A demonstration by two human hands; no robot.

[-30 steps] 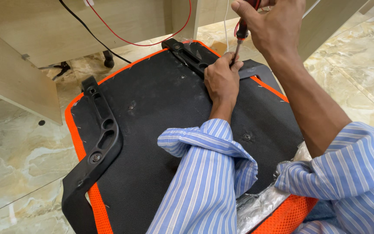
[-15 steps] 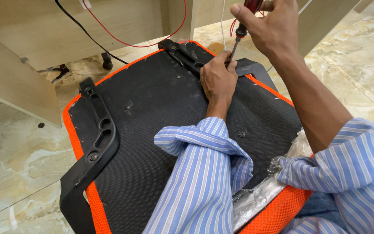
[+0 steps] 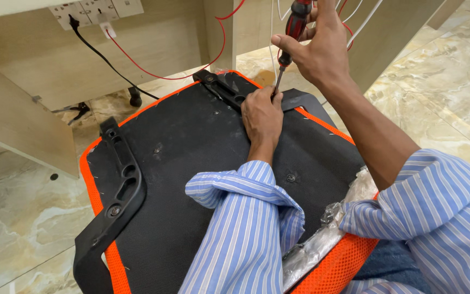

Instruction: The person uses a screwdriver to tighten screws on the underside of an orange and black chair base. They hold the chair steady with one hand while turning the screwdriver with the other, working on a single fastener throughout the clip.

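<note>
Right hand [image 3: 322, 51] grips a screwdriver [image 3: 292, 32] upright by its red-and-black handle, tip down at the far bracket [image 3: 224, 90]. Left hand [image 3: 262, 117] lies flat, fingers together, on the upturned black seat base [image 3: 191, 179] beside that tip. Another bracket [image 3: 121, 185] runs along the orange-edged left side.

Crumpled clear plastic wrapping [image 3: 322, 239] lies bunched along the near right edge of the black, orange-trimmed seat base [image 3: 191, 179], pressed between that edge and the striped sleeves; no labels, signs or screens show.
</note>
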